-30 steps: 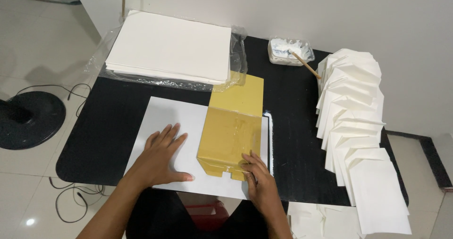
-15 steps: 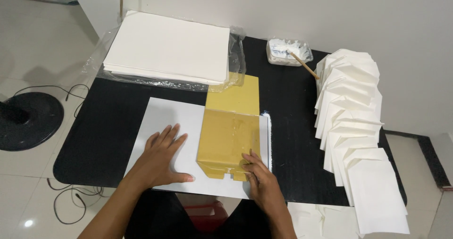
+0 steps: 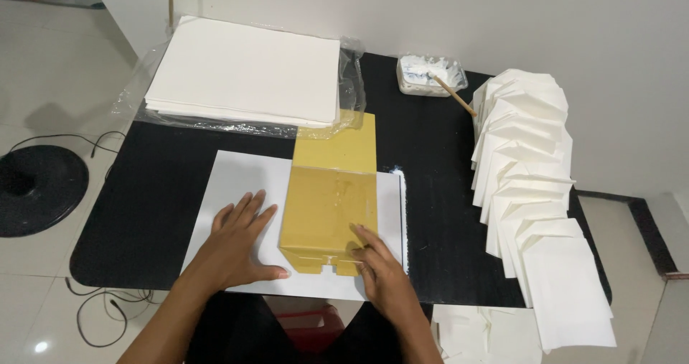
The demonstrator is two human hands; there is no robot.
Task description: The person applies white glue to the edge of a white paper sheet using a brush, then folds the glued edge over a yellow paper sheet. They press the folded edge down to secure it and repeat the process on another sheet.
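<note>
A stick [image 3: 453, 95] stands in the tub [image 3: 430, 74] of white paste.

Both forearms are bare, with no sleeves, rings or watch; dark clothing covers the lap.

clear plastic wrap [image 3: 352, 55], perhaps a package, holds white sheet stack [image 3: 244, 70].

There is one view only, from a camera on the person's head. It looks steeply down and forward over the black table [image 3: 158, 192] toward the white wall [image 3: 502, 19], close enough that both forearms enter at the bottom edge.
</note>
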